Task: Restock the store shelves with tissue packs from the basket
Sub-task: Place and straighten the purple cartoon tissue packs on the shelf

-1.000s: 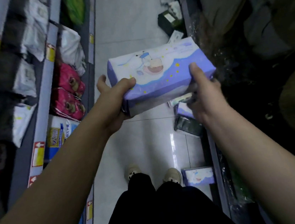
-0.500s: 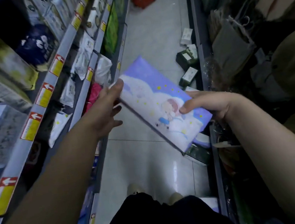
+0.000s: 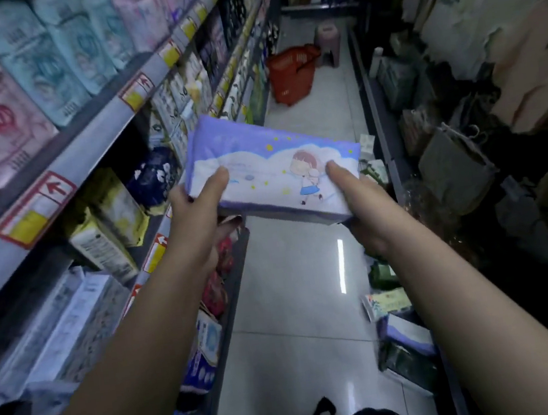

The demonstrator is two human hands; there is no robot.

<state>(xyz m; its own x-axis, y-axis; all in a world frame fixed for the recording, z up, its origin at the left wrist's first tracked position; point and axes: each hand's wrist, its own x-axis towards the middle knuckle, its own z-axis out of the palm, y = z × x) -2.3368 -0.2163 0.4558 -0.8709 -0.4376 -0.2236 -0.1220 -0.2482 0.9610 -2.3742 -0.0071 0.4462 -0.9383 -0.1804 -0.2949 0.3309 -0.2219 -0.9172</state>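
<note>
Tissue pack (image 3: 271, 169), purple-white, held over aisle floor, long axis crosswise between hands. Left hand (image 3: 194, 213) grips left end, thumb on top; right hand (image 3: 358, 204) grips right end. Shelves (image 3: 91, 140) lie to pack's left, left hand nearer. Red basket (image 3: 287, 74) on floor well beyond.

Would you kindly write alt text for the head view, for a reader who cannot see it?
The left hand and right hand grip a purple-and-white tissue pack over a shop aisle. Stocked shelves line the left; a red basket stands farther down.
</note>
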